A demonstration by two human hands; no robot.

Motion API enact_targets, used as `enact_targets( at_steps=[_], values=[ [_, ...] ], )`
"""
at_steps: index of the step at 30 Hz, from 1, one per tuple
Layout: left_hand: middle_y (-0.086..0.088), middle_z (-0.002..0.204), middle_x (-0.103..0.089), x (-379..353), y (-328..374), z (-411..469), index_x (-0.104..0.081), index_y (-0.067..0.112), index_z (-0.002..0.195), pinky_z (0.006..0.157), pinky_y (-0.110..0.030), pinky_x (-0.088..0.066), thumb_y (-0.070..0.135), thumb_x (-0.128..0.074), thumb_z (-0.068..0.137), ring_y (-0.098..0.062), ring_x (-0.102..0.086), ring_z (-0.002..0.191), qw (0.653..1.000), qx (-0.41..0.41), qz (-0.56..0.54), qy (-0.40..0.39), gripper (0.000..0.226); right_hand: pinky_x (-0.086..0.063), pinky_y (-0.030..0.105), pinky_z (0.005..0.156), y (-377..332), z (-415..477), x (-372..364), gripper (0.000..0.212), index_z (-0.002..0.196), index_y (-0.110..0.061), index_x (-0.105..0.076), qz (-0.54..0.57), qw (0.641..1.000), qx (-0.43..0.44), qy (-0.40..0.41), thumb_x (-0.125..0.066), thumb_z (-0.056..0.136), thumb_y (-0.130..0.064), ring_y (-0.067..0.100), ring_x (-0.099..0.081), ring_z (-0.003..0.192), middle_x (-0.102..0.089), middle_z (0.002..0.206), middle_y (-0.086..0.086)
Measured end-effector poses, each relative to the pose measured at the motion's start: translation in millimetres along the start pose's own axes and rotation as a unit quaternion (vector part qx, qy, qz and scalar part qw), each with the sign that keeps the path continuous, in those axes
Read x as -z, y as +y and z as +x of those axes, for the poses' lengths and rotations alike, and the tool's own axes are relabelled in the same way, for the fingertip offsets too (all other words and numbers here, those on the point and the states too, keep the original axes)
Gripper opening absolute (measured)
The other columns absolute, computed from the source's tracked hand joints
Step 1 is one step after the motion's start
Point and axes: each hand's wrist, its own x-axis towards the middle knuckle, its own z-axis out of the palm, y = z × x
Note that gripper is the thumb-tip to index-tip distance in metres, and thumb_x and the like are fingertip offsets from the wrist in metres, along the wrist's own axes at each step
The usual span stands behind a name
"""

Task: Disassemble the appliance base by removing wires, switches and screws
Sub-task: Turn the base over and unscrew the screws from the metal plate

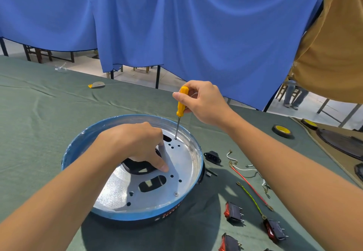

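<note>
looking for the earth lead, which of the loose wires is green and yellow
The wire closest to the switches, nearer you than the red wire; the rest are red or white.

**Free cloth to the left, clutter to the right**

Inside the appliance base (137, 212), the left hand (137, 144) rests over the middle of the metal plate (177, 164). The screwdriver (181, 101), held upright by the right hand (204, 103), stands at the plate's far side, and the near part of the plate is uncovered. Right of the base, a black socket (213, 156), loose wires (247, 184) and red switches (233, 214) lie close together on the surface (49, 123), with narrow gaps between them. A tape roll (282, 130) sits farther right. Left of the base the cloth lies open, with one small yellow and grey item (96, 85) far back. A blue curtain (196, 34) hangs behind the far edge.
</note>
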Motion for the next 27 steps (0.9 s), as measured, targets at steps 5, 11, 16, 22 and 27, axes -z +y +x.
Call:
enact_targets(
  at_steps=[5, 11, 16, 22, 27],
  values=[
    [0.004, 0.101, -0.057, 0.3, 0.7, 0.2, -0.062, 0.036, 0.122, 0.058, -0.025, -0.037, 0.068, -0.068, 0.073, -0.017, -0.056, 0.088, 1.000, -0.004, -0.001, -0.003, 0.059, -0.057, 0.049, 0.075, 3.4, -0.2, -4.3, 0.029, 0.089, -0.002, -0.065, -0.019, 0.999, -0.001, -0.031, -0.066, 0.091, -0.031, 0.031, -0.067, 0.082, -0.069, 0.083, 0.016],
    [0.002, 0.107, -0.055, 0.3, 1.8, -0.1, -0.057, 0.035, 0.130, 0.061, -0.025, -0.038, 0.069, -0.067, 0.073, -0.018, -0.055, 0.092, 1.000, 0.004, 0.001, -0.007, 0.068, -0.057, 0.046, 0.080, 7.2, -2.6, -4.2, 0.028, 0.090, -0.001, -0.063, -0.049, 0.994, -0.026, -0.094, -0.069, 0.090, -0.029, 0.027, -0.069, 0.082, -0.069, 0.085, 0.016],
    [0.003, 0.108, -0.055, -0.1, 1.6, -0.3, -0.056, 0.035, 0.132, 0.062, -0.024, -0.039, 0.068, -0.068, 0.073, -0.019, -0.055, 0.093, 1.000, 0.006, -0.004, -0.009, 0.069, -0.055, 0.049, 0.082, 3.7, 1.5, 0.0, 0.028, 0.087, -0.004, -0.064, -0.065, 0.994, -0.019, -0.081, -0.069, 0.089, -0.032, 0.032, -0.066, 0.089, -0.068, 0.084, 0.014],
    [0.001, 0.112, -0.058, 0.5, 1.5, -0.3, -0.056, 0.034, 0.132, 0.064, -0.026, -0.041, 0.069, -0.067, 0.073, -0.020, -0.056, 0.094, 1.000, 0.004, 0.001, -0.012, 0.070, -0.058, 0.047, 0.075, 7.5, -6.1, -6.6, 0.034, 0.084, 0.001, -0.060, -0.081, 0.990, -0.041, -0.108, -0.069, 0.089, -0.032, 0.022, -0.071, 0.077, -0.068, 0.076, 0.011],
    [0.000, 0.114, -0.059, 0.1, 0.8, -0.1, -0.057, 0.035, 0.131, 0.071, -0.028, -0.045, 0.069, -0.068, 0.073, -0.021, -0.057, 0.096, 1.000, 0.002, 0.002, -0.010, 0.068, -0.056, 0.052, 0.076, 3.0, -5.4, -8.1, 0.035, 0.082, -0.001, -0.059, -0.101, 0.991, -0.029, -0.085, -0.067, 0.090, -0.034, 0.031, -0.067, 0.084, -0.066, 0.082, 0.018]
  ],
)
